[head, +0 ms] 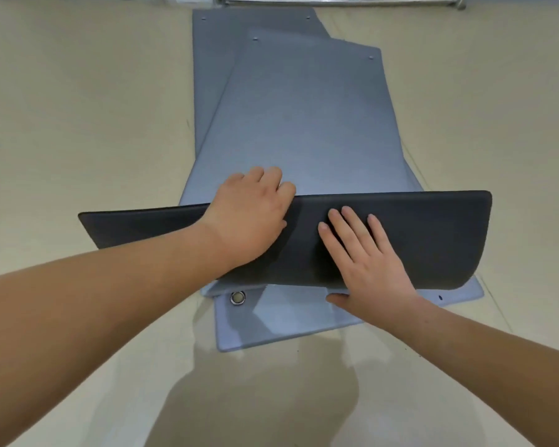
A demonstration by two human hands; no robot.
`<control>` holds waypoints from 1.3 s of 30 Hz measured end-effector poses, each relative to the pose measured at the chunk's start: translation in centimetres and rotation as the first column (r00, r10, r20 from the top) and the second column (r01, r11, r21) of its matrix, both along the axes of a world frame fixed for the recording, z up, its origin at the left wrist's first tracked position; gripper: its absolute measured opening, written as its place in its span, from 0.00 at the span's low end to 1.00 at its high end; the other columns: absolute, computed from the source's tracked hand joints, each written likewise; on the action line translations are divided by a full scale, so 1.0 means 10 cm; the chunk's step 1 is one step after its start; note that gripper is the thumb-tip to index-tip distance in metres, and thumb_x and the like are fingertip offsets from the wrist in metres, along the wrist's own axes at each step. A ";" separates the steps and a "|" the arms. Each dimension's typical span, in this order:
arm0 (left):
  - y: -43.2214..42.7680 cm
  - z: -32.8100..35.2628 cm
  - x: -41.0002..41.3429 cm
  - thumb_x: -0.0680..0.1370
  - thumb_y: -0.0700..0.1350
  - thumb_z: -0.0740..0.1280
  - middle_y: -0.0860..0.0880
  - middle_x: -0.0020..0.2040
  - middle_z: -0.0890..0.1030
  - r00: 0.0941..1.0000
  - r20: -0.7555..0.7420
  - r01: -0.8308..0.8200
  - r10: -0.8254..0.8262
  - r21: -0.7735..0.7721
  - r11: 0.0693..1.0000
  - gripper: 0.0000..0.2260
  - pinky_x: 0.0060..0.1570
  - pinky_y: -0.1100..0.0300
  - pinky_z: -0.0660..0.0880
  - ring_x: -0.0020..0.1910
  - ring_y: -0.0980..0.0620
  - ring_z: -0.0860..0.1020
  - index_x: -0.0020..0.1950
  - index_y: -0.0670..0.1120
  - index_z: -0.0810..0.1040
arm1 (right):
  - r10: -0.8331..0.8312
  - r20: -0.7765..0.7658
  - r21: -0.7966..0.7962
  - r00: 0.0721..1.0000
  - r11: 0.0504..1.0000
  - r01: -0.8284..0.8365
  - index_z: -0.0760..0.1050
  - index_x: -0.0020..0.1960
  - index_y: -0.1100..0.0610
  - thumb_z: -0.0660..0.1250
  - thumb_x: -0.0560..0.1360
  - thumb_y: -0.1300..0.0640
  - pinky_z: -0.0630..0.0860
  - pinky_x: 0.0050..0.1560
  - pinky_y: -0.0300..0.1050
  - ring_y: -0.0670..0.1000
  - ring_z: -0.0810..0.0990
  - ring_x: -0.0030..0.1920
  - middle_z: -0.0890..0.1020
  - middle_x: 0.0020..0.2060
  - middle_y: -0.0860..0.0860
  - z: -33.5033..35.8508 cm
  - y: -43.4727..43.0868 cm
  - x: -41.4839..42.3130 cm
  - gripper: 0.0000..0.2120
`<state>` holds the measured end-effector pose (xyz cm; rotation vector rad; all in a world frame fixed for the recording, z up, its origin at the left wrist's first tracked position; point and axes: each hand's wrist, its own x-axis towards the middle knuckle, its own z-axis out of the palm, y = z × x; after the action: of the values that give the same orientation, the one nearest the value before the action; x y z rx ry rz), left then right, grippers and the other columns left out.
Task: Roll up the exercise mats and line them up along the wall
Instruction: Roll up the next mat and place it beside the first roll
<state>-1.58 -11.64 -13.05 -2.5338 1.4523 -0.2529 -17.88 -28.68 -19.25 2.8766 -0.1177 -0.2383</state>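
Grey-blue foam lies in a loose stack on the tiled floor [78, 124], the top mat [304, 124] skewed across the mat beneath [207, 59], which runs straight toward a metal rail [336, 0] at the far wall. The near end of the top mat is turned up and over, so its dark underside faces us as a wide flap [433, 237], the start of a roll, I would say. The person's left hand [249, 217] grips the flap's upper edge, fingers curled over it out of sight, likely to pull the fold forward and keep it from springing back. The right hand [365, 262] lies spread on the dark face, its fingers [346, 227] straight and pressing, thumb at the flap's lower edge; that looks meant to flatten the bend so the first turn starts tight. Both hands sit left of the flap's middle, so the right end may lag and the roll come out slanted. A metal eyelet [238, 297] shows on a grey corner just below the flap. Nothing is rolled yet, and none of the mats is lined up along the wall.
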 end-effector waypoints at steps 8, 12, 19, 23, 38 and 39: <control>0.51 -0.57 -0.30 0.80 0.64 0.66 0.35 0.84 0.39 0.990 -0.135 -0.021 0.040 0.137 0.990 0.46 0.82 0.38 0.48 0.84 0.32 0.41 0.86 0.42 0.47 | -0.116 0.009 0.031 0.993 0.993 0.115 0.47 0.84 0.54 0.71 0.57 0.22 0.54 0.80 0.63 0.67 0.55 0.80 0.57 0.79 0.66 -0.04 -0.26 0.46 0.68; 0.51 -0.77 -0.02 0.78 0.69 0.67 0.34 0.82 0.34 0.978 -0.124 -0.144 0.167 0.179 0.973 0.55 0.80 0.33 0.46 0.83 0.32 0.36 0.83 0.46 0.30 | -0.120 -0.138 0.042 0.983 0.991 0.127 0.48 0.82 0.52 0.68 0.53 0.18 0.63 0.76 0.60 0.62 0.63 0.73 0.63 0.73 0.59 0.12 -0.40 0.66 0.69; 0.20 -1.09 0.48 0.66 0.74 0.70 0.40 0.79 0.57 0.952 -0.245 -0.150 0.183 0.146 0.978 0.58 0.75 0.34 0.58 0.78 0.37 0.57 0.83 0.52 0.40 | -0.201 -0.194 -0.054 0.960 0.980 0.194 0.41 0.83 0.50 0.67 0.55 0.17 0.52 0.78 0.70 0.65 0.49 0.81 0.51 0.80 0.63 0.05 -0.29 0.87 0.70; 0.26 -1.23 0.48 0.66 0.72 0.69 0.44 0.71 0.66 0.969 -0.216 -0.082 0.120 0.176 0.981 0.53 0.65 0.39 0.66 0.67 0.41 0.67 0.81 0.53 0.48 | -0.220 -0.272 0.032 0.937 0.971 0.238 0.46 0.82 0.49 0.69 0.54 0.20 0.61 0.73 0.68 0.63 0.61 0.75 0.63 0.74 0.60 -0.20 -0.23 0.82 0.68; 0.33 -0.48 -0.26 0.70 0.60 0.69 0.52 0.52 0.69 0.937 -0.347 0.048 0.045 0.254 0.966 0.33 0.44 0.52 0.69 0.46 0.48 0.70 0.70 0.55 0.60 | -0.121 -0.371 0.325 0.921 0.912 0.251 0.64 0.65 0.36 0.72 0.57 0.26 0.77 0.53 0.48 0.47 0.79 0.48 0.77 0.49 0.41 0.36 -0.34 0.07 0.40; 0.33 -0.44 -0.34 0.69 0.60 0.70 0.52 0.49 0.68 0.919 -0.391 0.069 0.048 0.281 0.957 0.31 0.41 0.53 0.69 0.45 0.48 0.71 0.68 0.55 0.61 | -0.097 -0.453 0.349 0.886 0.895 0.277 0.64 0.64 0.35 0.74 0.56 0.26 0.78 0.52 0.48 0.46 0.79 0.48 0.77 0.50 0.40 0.42 -0.38 0.06 0.41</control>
<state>-4.97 -8.36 -17.40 -2.4204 1.4996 0.4693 -17.30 -32.44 -15.04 3.1270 -0.3038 -1.0387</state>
